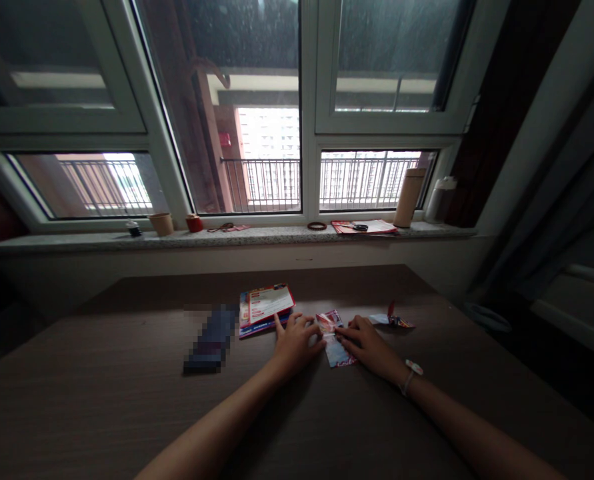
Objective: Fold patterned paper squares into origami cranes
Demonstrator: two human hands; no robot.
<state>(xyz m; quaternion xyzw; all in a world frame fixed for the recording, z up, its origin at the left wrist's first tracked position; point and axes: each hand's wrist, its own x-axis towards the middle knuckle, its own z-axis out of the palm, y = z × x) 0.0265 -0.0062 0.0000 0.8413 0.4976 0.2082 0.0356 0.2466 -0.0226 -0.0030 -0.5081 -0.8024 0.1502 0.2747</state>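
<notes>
A small colourful printed paper (338, 353) with a crease across its middle lies on the table in front of me. My left hand (297, 341) rests at its left edge, fingers spread, the thumb side touching the paper. From the right, my right hand (369, 343) reaches onto the crease with its fingers stretched forward and pressing down; a bracelet (413, 368) is on that wrist. Beside my left hand lies a stack of printed leaflets (269, 305). A strip of printed paper (399, 322) with a raised red piece sits beyond my right hand.
A dark, pixelated flat object (211, 340) lies left on the brown table (101, 400). On the windowsill (277, 235) stand a paper cup (161, 225), a red jar (194, 223), a tall tan bottle (409, 198) and a pale bottle (441, 199). Scissors (360, 227) lie on papers there.
</notes>
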